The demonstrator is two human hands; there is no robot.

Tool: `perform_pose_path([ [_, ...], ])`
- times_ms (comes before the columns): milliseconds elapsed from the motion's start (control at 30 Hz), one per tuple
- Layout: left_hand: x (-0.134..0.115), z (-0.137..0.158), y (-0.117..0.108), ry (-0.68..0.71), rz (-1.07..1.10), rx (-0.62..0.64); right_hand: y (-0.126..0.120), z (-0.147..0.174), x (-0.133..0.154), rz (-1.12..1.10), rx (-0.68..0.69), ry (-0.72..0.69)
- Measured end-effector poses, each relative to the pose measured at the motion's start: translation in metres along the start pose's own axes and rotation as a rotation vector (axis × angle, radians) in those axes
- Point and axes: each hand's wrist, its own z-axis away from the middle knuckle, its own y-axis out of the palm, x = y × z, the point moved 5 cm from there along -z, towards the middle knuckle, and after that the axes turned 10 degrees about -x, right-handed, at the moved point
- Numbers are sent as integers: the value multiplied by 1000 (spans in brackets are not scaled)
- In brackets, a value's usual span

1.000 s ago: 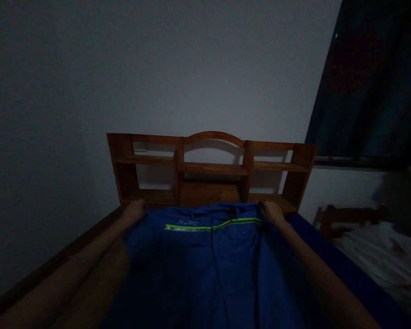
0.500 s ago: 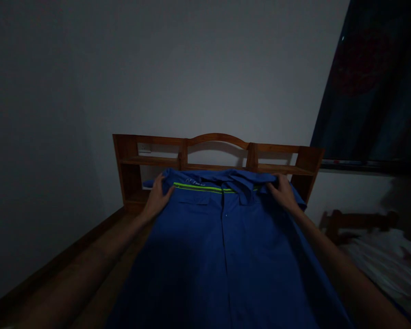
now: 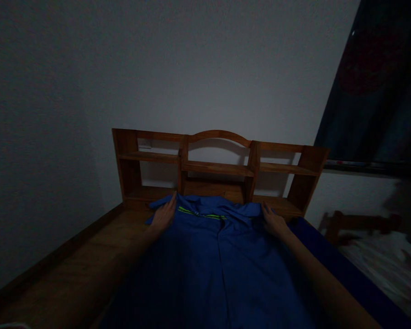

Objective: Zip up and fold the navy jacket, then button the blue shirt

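A blue work shirt (image 3: 198, 256) with bright yellow-green stripes across the chest is spread out before me, front side up, its button placket running down the middle. At its upper left corner my left hand (image 3: 164, 215) is closed on the fabric, fingers straight and close together. My right hand (image 3: 274, 222) grips the opposite upper corner in the same way. The thumbs are hard to see in the dim light. Folds of cloth run between the two hands, and part of a sleeve sticks out left of my left hand. The lower shirt fades into shadow.
Beyond the shirt stands a wooden headboard (image 3: 219, 170) with open shelves against a pale wall (image 3: 205, 68). Wooden bed boards (image 3: 89, 256) lie to the left, dark blue cloth (image 3: 329, 260) to the right. Farther right are white bedding (image 3: 387, 260) and a dark curtain (image 3: 373, 105).
Both hands have lowered the shirt, uncovering the headboard's lower shelves. Its top edge has sagged into folds, and more of the stripes and lettering is covered. Dark blue cloth now shows at right.
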Motion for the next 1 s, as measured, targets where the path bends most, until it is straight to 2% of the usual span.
perform_pose_path([
  [100, -9, 8, -16, -92, 74, 63, -44, 22, 23, -54, -73, 25],
  [167, -29, 19, -37, -120, 208, 39, -78, 48, 54, -220, -115, 11],
  [233, -64, 34, -58, -78, 457, 33, -100, 82, 98, -485, -8, -88],
  [300, -109, 51, -73, 61, 791, 117, -109, 115, 137, -623, 118, -158],
  [333, -131, 60, -78, 130, 927, 180, -110, 129, 152, -633, 136, -168],
  [433, -175, 74, -84, 272, 1102, 280, -108, 150, 171, -602, 107, -135],
  [500, -188, 72, -83, 331, 1122, 282, -106, 151, 172, -617, 113, -130],
  [600, -194, 62, -77, 375, 1182, 330, -100, 141, 164, -655, 168, -125],
  [733, -194, 53, -62, 273, 1292, 371, -85, 114, 147, -747, 259, -108],
  [833, -195, 56, -54, 215, 1345, 367, -59, 99, 141, -981, 520, -150],
  [900, -194, 57, -48, 146, 1343, 377, -40, 94, 139, -1144, 666, -113],
  [1000, -190, 57, -38, -15, 1325, 381, -19, 89, 134, -1326, 649, 26],
])
